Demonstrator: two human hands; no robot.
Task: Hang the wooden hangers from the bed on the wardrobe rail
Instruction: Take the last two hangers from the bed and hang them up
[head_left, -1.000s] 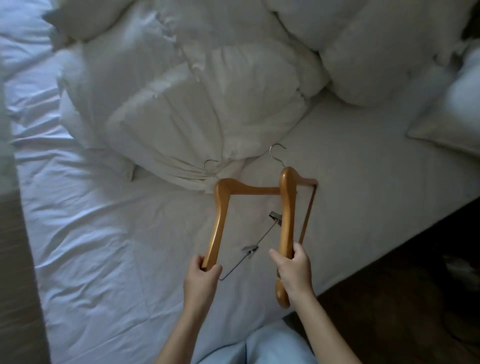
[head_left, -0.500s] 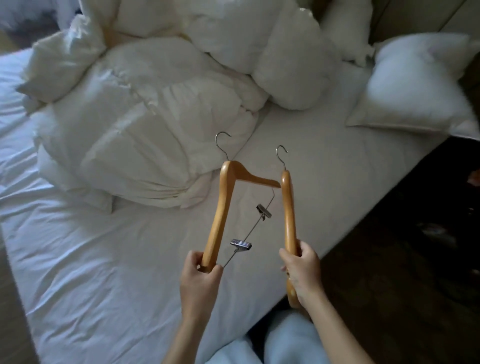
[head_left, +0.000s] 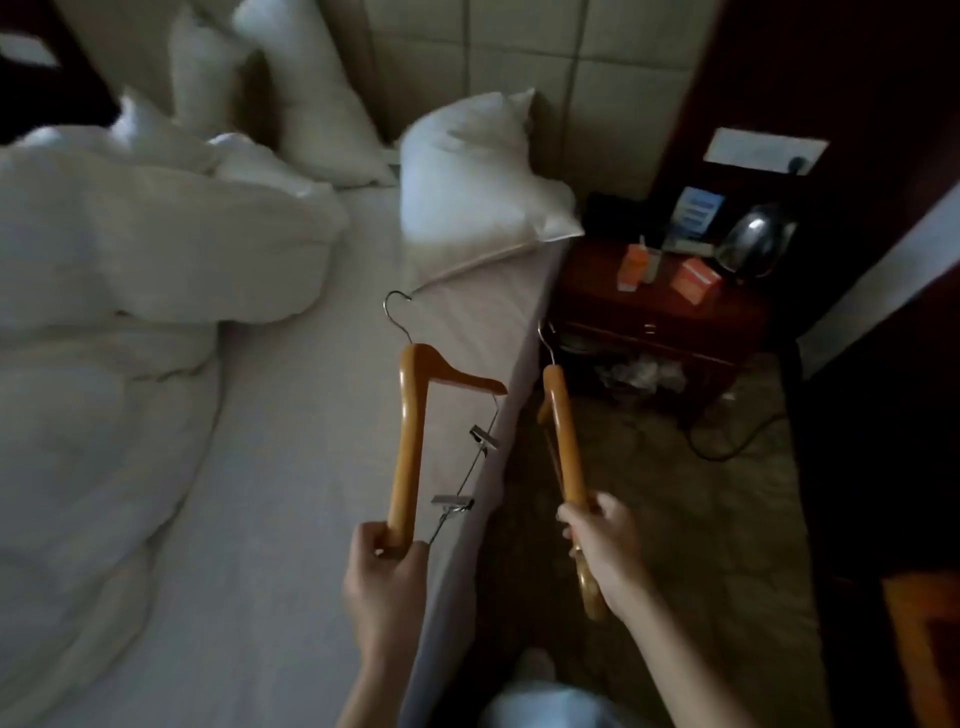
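Note:
I hold two wooden hangers, one in each hand. My left hand (head_left: 384, 571) grips the end of a clip hanger (head_left: 410, 441) with a metal bar and two clips, held over the right edge of the bed (head_left: 291, 467). My right hand (head_left: 602, 551) grips the lower arm of a second wooden hanger (head_left: 563, 441), seen edge-on, held over the carpet beside the bed. Both metal hooks point away from me. No wardrobe or rail is in view.
A rumpled white duvet (head_left: 130, 291) and pillows (head_left: 467, 182) lie on the bed. A dark wooden nightstand (head_left: 660, 317) with a kettle (head_left: 753, 244) and small boxes stands at the bed's head. Patterned carpet (head_left: 675, 493) with a black cable lies to the right.
The view has swung right, from the bed to its edge and the nightstand. Both hands still grip the hangers, which have moved apart, the right one now off the bed over the floor.

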